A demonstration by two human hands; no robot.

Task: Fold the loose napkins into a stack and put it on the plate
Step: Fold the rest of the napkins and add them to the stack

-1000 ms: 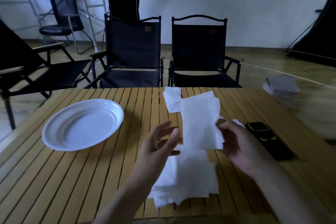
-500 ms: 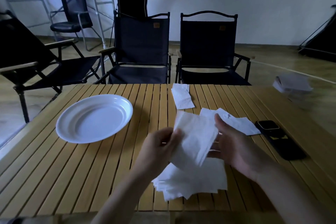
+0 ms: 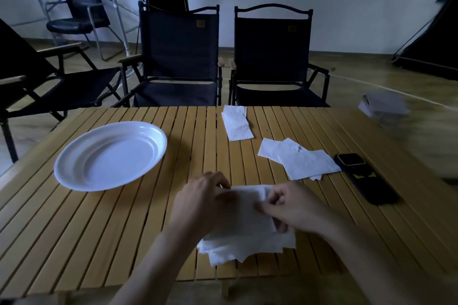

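Left hand (image 3: pixel 205 203) curled over left edge of top napkin (image 3: pixel 250 208); right hand (image 3: pixel 295 208) pinched on its right edge. Napkin held flat over untidy napkin pile (image 3: pixel 243 247) at near centre of slatted wooden table (image 3: pixel 124 230); contact with pile not discernible. Loose napkins (image 3: pixel 300 158) spread far right of hands, just beside dark phone (image 3: pixel 364 176). Folded napkin (image 3: pixel 236 122) laid at far edge. White plate (image 3: pixel 111 156) set far left, well apart from napkins. Dark folding chairs (image 3: pixel 178 57) ranged behind table; pale wall beyond.

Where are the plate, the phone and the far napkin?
plate (image 3: pixel 110 156): head view, bare middle.
phone (image 3: pixel 366 179): head view, middle of its dark body.
far napkin (image 3: pixel 236 122): head view, its centre.
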